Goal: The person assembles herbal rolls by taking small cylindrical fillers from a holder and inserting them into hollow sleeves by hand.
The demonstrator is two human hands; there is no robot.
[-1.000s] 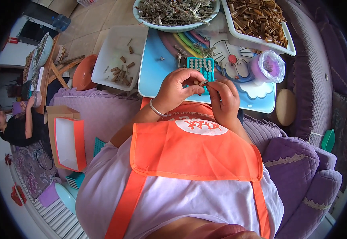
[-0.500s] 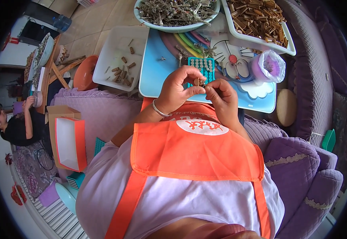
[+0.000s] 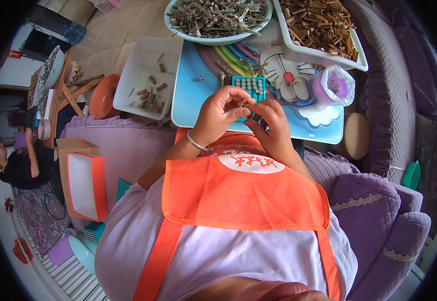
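Note:
Above the near edge of the blue patterned table [image 3: 198, 108], my left hand [image 3: 222, 111] pinches a small brown piece [image 3: 242, 104] between thumb and fingertips. My right hand [image 3: 272, 123] meets it there, its fingers curled together against the same piece. Fingers cover most of the piece, so its exact kind does not show. Just beyond both hands lies a teal rack [image 3: 261, 86] with rows of pale round pieces in it; my fingers partly block its near end. Thin grey dried stalks [image 3: 252, 68] lie behind the rack.
A basin [image 3: 170, 30] of grey dried stalks and a white tray [image 3: 323, 62] of brown split pieces stand at the back. To the left is a white bin [image 3: 128, 103] with short brown cylinders. A purple bag-lined container [image 3: 323, 88] stands right. Another person [image 3: 25, 163] sits far left.
My right fingers have shifted closer over the brown piece and the left fingertips. The whole view has moved slightly; the containers stay in place.

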